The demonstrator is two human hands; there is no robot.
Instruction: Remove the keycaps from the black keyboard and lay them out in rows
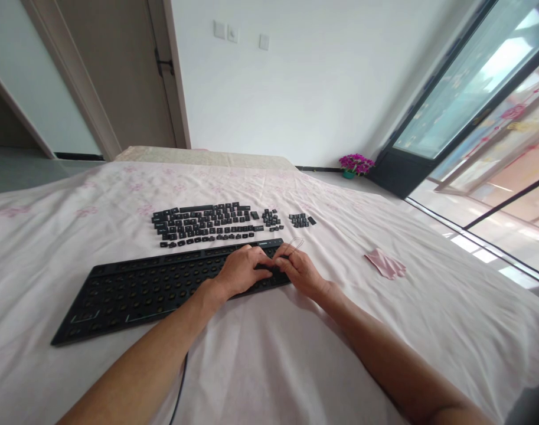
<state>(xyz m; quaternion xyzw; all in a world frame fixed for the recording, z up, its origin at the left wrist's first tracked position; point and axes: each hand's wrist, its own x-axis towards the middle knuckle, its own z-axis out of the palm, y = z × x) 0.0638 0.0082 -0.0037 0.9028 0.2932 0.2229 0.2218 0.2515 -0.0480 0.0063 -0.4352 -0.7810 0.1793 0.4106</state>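
Both hands (269, 270) curled on keyboard's (131, 292) right end, grip unclear — loose keycaps (207, 224) beyond, pink cloth (385, 263) right

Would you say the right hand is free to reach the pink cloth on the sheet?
Probably yes: the right hand rests at the keyboard end, and only bare sheet lies between it and the pink cloth.

White wall (296, 88), wooden door (118, 77), bright window (482, 77), pink-sheeted bed (428, 330).
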